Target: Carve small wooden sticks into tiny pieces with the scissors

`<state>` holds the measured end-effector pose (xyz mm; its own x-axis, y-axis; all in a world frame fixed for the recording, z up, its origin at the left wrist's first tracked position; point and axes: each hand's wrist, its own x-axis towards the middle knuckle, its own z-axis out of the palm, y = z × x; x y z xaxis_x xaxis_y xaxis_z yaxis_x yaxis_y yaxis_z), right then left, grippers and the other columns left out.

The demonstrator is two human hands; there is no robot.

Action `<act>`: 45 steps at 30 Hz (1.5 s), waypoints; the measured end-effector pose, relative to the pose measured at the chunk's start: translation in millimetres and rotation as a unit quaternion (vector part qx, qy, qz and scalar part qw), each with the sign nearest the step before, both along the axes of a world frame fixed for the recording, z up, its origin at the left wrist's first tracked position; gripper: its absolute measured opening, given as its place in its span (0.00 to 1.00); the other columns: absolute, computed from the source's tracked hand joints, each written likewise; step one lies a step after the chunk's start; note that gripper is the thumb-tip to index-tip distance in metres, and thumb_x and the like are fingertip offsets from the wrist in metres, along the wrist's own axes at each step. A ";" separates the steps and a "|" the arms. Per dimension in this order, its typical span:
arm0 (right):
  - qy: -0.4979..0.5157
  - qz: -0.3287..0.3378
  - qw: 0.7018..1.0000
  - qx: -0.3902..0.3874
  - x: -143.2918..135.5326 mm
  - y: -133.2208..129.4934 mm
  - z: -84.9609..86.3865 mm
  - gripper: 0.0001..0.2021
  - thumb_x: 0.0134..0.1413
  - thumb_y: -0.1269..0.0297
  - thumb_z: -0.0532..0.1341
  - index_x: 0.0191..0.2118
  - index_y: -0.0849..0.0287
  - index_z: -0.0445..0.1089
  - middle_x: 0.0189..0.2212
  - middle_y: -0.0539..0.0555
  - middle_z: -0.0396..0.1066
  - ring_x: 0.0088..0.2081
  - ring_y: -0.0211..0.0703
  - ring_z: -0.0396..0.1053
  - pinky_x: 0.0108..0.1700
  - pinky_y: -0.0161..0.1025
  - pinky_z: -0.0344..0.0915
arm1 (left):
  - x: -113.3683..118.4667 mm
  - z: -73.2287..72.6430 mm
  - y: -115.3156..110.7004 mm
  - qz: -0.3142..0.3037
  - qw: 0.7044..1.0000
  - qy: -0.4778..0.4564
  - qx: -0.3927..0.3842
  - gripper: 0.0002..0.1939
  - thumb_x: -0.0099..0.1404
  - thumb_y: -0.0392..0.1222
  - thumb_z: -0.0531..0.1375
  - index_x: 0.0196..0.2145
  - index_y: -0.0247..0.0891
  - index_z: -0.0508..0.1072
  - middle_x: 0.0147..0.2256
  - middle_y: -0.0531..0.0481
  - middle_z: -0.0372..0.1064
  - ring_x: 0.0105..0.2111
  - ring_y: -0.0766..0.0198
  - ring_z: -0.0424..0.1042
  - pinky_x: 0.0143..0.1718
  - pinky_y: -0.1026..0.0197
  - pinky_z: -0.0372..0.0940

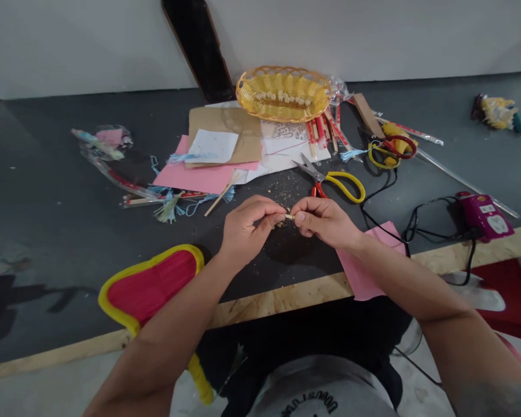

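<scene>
Between my two hands is a short, pale, stick-like piece point(289, 216), perhaps wood; most of it is covered by fingertips. My left hand point(250, 227) pinches one end with thumb and forefinger. The other end is in the closed fingers of my right hand point(323, 221). Light crumbs or shavings point(282, 191) are scattered on the dark table beneath and beyond the fingers. Just past my right hand lie scissors point(342, 180) with one yellow and one red handle, blades spread apart. A thin pale stick point(219, 198) rests beyond my left hand.
A yellow woven basket point(282, 113) holding small pale bits stands at the back, near wrapped chopsticks point(319, 130). Pink paper point(191, 174), blue tassels and a red shape with yellow edging point(151, 284) lie leftward. Black cords run to a purple device point(484, 215) at right.
</scene>
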<state>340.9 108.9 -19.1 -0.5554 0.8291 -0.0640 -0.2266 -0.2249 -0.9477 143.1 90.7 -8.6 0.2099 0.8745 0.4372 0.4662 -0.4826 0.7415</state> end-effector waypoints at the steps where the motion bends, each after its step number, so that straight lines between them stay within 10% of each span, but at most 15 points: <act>1: 0.002 0.002 1.000 0.000 0.1 0.1 0.0 0.18 0.53 0.49 0.70 0.35 0.60 0.70 0.23 0.43 0.63 0.22 0.28 0.58 0.25 0.30 0.58 | 0.3 0.1 0.1 -0.005 1.000 -0.003 -0.002 0.09 0.69 0.46 0.62 0.33 0.41 0.79 0.33 0.48 0.79 0.34 0.64 0.76 0.38 0.62 0.70; 10: -0.106 -0.027 0.987 0.122 6.1 2.7 0.1 0.13 0.59 0.52 0.65 0.37 0.59 0.72 0.27 0.46 0.68 0.25 0.32 0.61 0.30 0.33 0.63 | -1.5 0.9 -1.8 0.061 0.997 -0.013 -0.052 0.05 0.69 0.41 0.61 0.36 0.40 0.76 0.34 0.50 0.78 0.34 0.64 0.75 0.40 0.63 0.68; 17: -0.370 -0.043 0.783 0.499 8.0 8.0 -15.8 0.12 0.68 0.68 0.53 0.38 0.58 0.73 0.36 0.57 0.77 0.38 0.45 0.69 0.46 0.45 0.68 | -7.3 -5.4 4.7 0.107 0.990 -0.048 -0.079 0.06 0.68 0.42 0.61 0.37 0.38 0.76 0.33 0.49 0.78 0.32 0.66 0.75 0.37 0.64 0.68; 33: -0.358 -0.175 0.779 0.484 29.9 24.7 -9.1 0.10 0.65 0.72 0.56 0.42 0.59 0.75 0.37 0.56 0.78 0.41 0.47 0.74 0.46 0.46 0.70 | -8.9 -1.8 6.2 0.105 0.989 -0.021 -0.102 0.11 0.69 0.40 0.57 0.43 0.36 0.78 0.34 0.49 0.80 0.28 0.68 0.73 0.34 0.66 0.68; 45: -0.468 -0.047 0.704 0.532 9.5 8.7 -18.2 0.05 0.63 0.66 0.63 0.36 0.54 0.77 0.40 0.54 0.77 0.45 0.50 0.64 0.45 0.49 0.58 | -8.3 -11.3 11.3 0.058 0.960 -0.160 -0.221 0.09 0.68 0.44 0.57 0.42 0.38 0.72 0.30 0.53 0.68 0.23 0.70 0.63 0.27 0.65 0.61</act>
